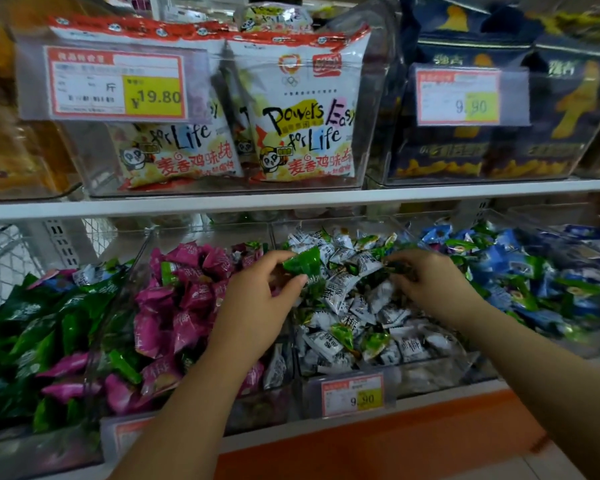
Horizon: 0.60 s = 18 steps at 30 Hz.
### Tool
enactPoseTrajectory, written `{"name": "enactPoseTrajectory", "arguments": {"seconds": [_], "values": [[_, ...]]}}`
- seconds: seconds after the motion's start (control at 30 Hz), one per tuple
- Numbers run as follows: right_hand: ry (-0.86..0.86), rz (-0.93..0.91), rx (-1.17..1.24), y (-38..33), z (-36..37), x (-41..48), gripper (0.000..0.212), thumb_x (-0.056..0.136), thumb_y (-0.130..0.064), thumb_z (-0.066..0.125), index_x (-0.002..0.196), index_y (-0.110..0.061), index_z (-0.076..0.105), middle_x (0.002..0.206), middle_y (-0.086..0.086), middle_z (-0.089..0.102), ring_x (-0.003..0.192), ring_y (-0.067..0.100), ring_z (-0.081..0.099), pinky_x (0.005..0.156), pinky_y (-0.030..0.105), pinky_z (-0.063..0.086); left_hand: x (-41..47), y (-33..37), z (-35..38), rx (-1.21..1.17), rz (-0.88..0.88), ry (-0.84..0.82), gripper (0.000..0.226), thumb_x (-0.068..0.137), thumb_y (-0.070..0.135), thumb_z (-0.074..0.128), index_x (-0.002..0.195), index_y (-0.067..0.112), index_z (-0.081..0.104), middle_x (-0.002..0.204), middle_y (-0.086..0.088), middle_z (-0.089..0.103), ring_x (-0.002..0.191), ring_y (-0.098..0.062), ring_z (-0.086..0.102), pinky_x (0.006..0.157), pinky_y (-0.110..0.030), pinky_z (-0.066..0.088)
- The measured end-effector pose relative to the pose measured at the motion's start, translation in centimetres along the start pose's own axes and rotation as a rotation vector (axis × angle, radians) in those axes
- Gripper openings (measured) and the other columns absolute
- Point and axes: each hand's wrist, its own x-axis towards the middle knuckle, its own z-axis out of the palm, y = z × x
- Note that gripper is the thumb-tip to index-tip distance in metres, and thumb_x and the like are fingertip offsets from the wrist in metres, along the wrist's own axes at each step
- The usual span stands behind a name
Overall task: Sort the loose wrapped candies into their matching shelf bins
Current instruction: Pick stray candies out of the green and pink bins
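Open bin tops under low shelf (291, 202)

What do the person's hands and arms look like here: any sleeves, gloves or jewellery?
The left hand and right hand are bare: no gloves, no rings that I can see. No watch or band shows at either wrist, and no sleeve comes into view on either arm up to the frame edge.

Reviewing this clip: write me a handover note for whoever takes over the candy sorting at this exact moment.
Left hand: pinches a green candy above the white-candy bin.
Right hand: fingers curled at green wrappers in that bin; grip unclear.
Done: one stray lifted.
Left: drop it in the green pile at far left; more green strays lie among the white candies, pink candies and blue candies.
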Motion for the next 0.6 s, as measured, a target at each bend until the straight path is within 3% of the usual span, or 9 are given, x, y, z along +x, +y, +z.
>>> {"name": "enactPoseTrajectory", "arguments": {"seconds": [0.07,0.2,0.23,0.33,0.37,0.4,0.47,0.53,0.6], "values": [[-0.11,0.065,-0.056,0.8,0.4,1.2,0.049,0.092,-0.026,0.059,0.139,-0.019,0.045,0.132,0.011,0.056,0.103,0.026,0.06,0.088,0.036,0.05,0.1,0.0,0.3,-0.013,-0.009,0.02,0.036,0.088,0.033,0.063,0.123,0.029,0.057,0.085,0.017,0.06,0.083,-0.003,0.06,0.074,-0.021,0.05],[-0.342,0.094,-0.085,-0.4,1.1,3.0,0.055,0.098,-0.031,0.046,0.148,-0.035,0.023,0.148,0.004,0.041,0.121,0.03,0.05,0.105,0.052,0.033,0.2,-0.2,0.7,-0.017,-0.004,0.019,0.037,0.088,0.033,0.063,0.124,0.031,0.056,0.085,0.024,0.056,0.082,0.004,0.056,0.073,-0.014,0.047],[-0.383,0.086,-0.051,-1.0,1.1,3.1,0.053,0.1,-0.031,0.042,0.148,-0.038,0.021,0.142,0.001,0.047,0.118,0.028,0.052,0.102,0.05,0.033,0.2,-0.2,0.7,-0.014,-0.007,0.015,0.037,0.088,0.034,0.063,0.124,0.031,0.056,0.085,0.022,0.057,0.082,0.003,0.057,0.073,-0.014,0.047],[-0.476,0.007,0.116,-2.5,0.9,2.1,0.047,0.102,-0.026,0.039,0.146,-0.037,0.026,0.076,-0.004,0.055,0.062,0.01,0.049,0.061,0.022,0.033,0.3,-0.3,0.6,-0.017,-0.014,0.015,0.036,0.089,0.035,0.062,0.124,0.031,0.056,0.089,-0.001,0.068,0.083,-0.018,0.065,0.075,-0.033,0.054],[-0.514,-0.054,0.119,-3.0,0.8,1.5,0.046,0.102,-0.027,0.038,0.146,-0.035,0.027,0.077,-0.002,0.055,0.065,0.01,0.049,0.063,0.02,0.034,0.4,-0.2,0.6,-0.017,-0.012,0.021,0.036,0.089,0.035,0.062,0.124,0.031,0.056,0.091,-0.007,0.069,0.085,-0.025,0.065,0.076,-0.039,0.054],[-0.55,-0.115,0.092,-3.2,0.8,0.9,0.046,0.103,-0.028,0.036,0.147,-0.036,0.028,0.099,0.001,0.061,0.088,0.013,0.055,0.078,0.022,0.038,0.4,-0.2,0.6,-0.014,-0.009,0.025,0.035,0.089,0.034,0.062,0.123,0.032,0.056,0.093,-0.01,0.069,0.086,-0.029,0.065,0.076,-0.043,0.054],[-0.573,-0.208,-0.022,-2.9,1.0,-0.3,0.045,0.103,-0.032,0.034,0.146,-0.04,0.026,0.153,-0.013,0.028,0.139,0.014,0.021,0.113,0.034,0.017,0.4,-0.2,0.6,-0.005,-0.004,0.027,0.033,0.089,0.035,0.062,0.121,0.033,0.056,0.094,-0.011,0.069,0.088,-0.032,0.064,0.076,-0.045,0.053],[-0.568,-0.251,-0.07,-2.6,0.8,-1.5,0.045,0.102,-0.035,0.034,0.145,-0.045,0.025,0.154,-0.026,0.01,0.143,0.011,0.002,0.117,0.043,0.008,0.3,-0.2,0.5,-0.009,-0.007,0.024,0.032,0.088,0.034,0.063,0.12,0.035,0.056,0.092,-0.009,0.069,0.088,-0.033,0.064,0.075,-0.046,0.053],[-0.577,-0.259,-0.046,-2.2,0.1,-2.2,0.041,0.102,-0.035,0.035,0.142,-0.045,0.032,0.152,-0.023,0.023,0.142,0.009,0.012,0.117,0.042,0.015,0.3,-0.3,0.5,-0.015,-0.016,0.021,0.033,0.089,0.034,0.062,0.121,0.034,0.056,0.09,-0.003,0.069,0.087,-0.033,0.065,0.074,-0.044,0.054]]}}
